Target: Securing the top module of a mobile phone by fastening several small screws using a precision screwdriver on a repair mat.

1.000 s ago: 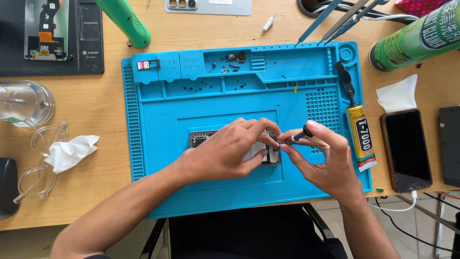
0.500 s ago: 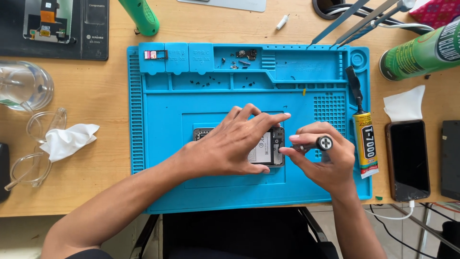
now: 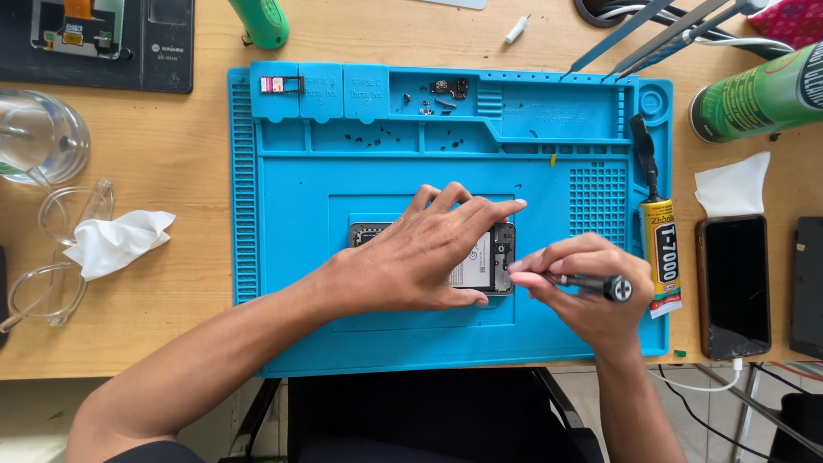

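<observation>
Near the middle of the frame the left hand (image 3: 420, 261) lies flat, fingers spread, pressing down on an opened phone (image 3: 489, 261) that rests on the blue work mat (image 3: 291, 283); the palm covers most of the device, so only its right end and a dark corner at its upper left show. Just to the right, the right hand (image 3: 579, 291) is closed around a small dark screwdriver (image 3: 591, 284), whose tip meets the phone's right edge, though the fingertips hide the exact spot, so I can't say which screw it touches. The two hands sit close together, nearly touching. Tiny parts lie in the mat's upper trays, too small to identify. A yellow glue tube (image 3: 662, 257) lies along the mat's right side, with a dark phone (image 3: 734, 287) beside it on the wooden table (image 3: 171, 171). A green can (image 3: 759, 90) at the upper right is cut off by the edge, as is a glass bowl (image 3: 39, 137) at the left above a crumpled tissue (image 3: 116, 242).
</observation>
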